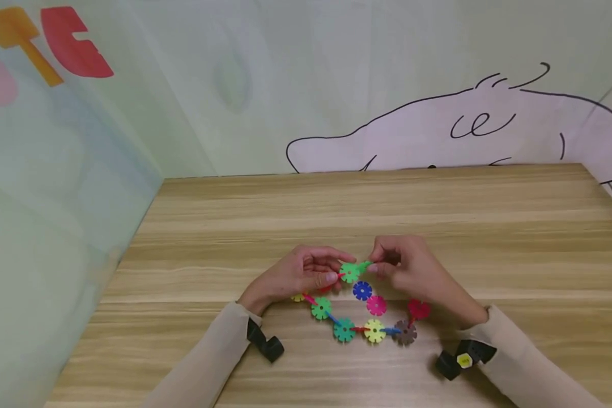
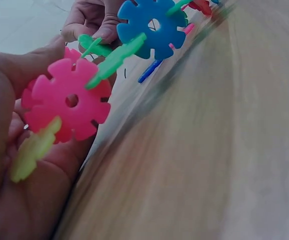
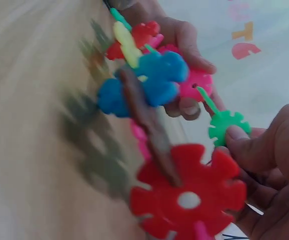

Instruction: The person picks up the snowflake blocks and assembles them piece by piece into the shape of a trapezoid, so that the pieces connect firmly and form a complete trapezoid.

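Colourful notched plastic discs are linked edge to edge into a curved chain. In the head view it runs from a yellow disc near my left hand through a teal disc and a yellow disc to a brown disc and a red disc. My left hand holds a pink disc of the chain between thumb and fingers. Thumb and fingertips of my right hand pinch a green disc, which meets another green disc beside the left fingertips.
Between the hands and the chain lie a blue disc and a pink disc. Everything is over a wood-grain table. Behind it stands a pale wall with a cartoon outline and coloured letters.
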A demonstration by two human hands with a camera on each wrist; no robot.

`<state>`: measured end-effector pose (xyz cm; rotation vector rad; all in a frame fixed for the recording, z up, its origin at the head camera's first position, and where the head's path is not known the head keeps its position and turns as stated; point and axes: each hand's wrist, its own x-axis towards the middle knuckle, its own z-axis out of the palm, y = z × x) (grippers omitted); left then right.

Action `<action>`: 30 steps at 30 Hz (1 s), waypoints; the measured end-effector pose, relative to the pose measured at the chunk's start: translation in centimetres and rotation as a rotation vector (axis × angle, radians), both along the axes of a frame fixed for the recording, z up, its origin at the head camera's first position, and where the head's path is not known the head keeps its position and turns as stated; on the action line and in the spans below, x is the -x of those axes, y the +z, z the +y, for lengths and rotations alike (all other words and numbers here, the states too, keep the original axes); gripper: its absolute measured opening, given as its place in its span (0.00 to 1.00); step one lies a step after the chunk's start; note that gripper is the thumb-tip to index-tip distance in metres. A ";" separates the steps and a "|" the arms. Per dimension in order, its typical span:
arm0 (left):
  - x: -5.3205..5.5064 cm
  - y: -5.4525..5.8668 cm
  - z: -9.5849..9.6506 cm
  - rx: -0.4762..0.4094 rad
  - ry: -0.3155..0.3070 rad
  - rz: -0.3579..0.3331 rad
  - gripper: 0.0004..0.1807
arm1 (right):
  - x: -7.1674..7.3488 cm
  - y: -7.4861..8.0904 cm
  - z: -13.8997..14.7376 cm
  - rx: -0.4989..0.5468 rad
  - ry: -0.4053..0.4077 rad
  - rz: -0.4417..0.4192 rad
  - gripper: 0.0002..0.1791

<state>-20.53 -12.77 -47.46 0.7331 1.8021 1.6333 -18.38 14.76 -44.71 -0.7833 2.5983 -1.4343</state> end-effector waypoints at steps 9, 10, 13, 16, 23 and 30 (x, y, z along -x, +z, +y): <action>0.1 -0.4 0.0 -0.043 0.010 0.009 0.21 | -0.5 -1.3 -1.5 0.072 -0.069 0.224 0.20; 0.1 -0.4 0.0 -0.038 0.013 0.014 0.21 | -0.5 -1.5 -1.6 0.079 -0.080 0.240 0.21; 0.1 -0.4 0.1 -0.015 0.022 0.028 0.21 | -0.7 -1.8 -2.0 0.086 -0.118 0.282 0.21; 0.1 -0.4 0.2 0.001 0.028 0.033 0.21 | -0.7 -1.9 -2.1 0.087 -0.141 0.293 0.21; -0.1 0.2 0.4 0.018 0.055 0.014 0.19 | -0.4 -0.8 -1.4 0.035 -0.066 0.209 0.17; 0.1 0.3 0.4 0.050 0.028 0.013 0.24 | -0.2 0.3 -1.2 0.002 0.004 0.102 0.09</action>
